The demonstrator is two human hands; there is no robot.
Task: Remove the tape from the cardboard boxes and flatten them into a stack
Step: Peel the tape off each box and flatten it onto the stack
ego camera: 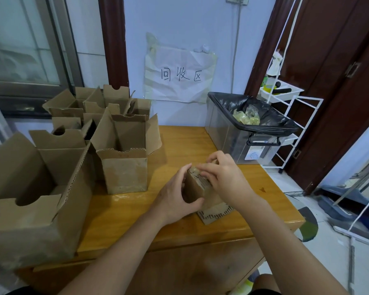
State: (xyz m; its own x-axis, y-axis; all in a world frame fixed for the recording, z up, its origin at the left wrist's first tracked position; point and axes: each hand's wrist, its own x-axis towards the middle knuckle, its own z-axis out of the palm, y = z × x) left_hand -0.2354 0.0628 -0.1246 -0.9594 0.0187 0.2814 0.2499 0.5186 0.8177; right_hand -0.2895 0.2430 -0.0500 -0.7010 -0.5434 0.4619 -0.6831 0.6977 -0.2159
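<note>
A small brown cardboard box (195,187) stands on the wooden table (136,211), tilted, with one flap (215,215) lying flat toward me. My left hand (176,198) grips its left side, thumb curled round the near face. My right hand (224,177) covers the top, fingers curled over the upper edge. Any tape on it is hidden under my fingers. Several opened boxes stand to the left, the nearest being a tall box (124,154) with raised flaps and a large box (34,201) at the table's front left.
A clear plastic bin (243,143) lined with a black bag stands at the table's back right, with crumpled tape (246,117) inside. A white wire rack (290,116) stands beyond it. A paper sign (180,75) hangs on the wall.
</note>
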